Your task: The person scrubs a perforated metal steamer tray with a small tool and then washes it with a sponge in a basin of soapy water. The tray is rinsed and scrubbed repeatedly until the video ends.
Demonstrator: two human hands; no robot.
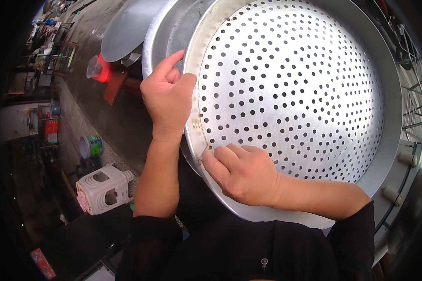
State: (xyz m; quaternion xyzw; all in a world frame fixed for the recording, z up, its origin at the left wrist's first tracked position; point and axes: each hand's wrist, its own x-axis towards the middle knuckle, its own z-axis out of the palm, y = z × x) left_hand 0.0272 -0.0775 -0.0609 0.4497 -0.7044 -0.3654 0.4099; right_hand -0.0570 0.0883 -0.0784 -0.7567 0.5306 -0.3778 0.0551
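A large round aluminium steamer pan [295,91] with a perforated base is tilted before me and fills much of the view. My left hand [170,93] grips its left rim, the index finger stretched along the outside edge and the thumb over the top. My right hand [244,174] is curled against the inner side wall and base at the lower left. A thin wire or cord [203,154] shows at the wall by its fingertips; whether the fingers hold it is hidden. Behind the steamer, a second round metal pan [157,42] is partly covered.
A grey round metal sheet or lid [123,35] lies beyond, near a red container [103,72] and a wooden piece [116,86]. To the left stand a white plastic stool [103,189] and a green-labelled bucket [90,146]. A metal rack [415,91] is at right.
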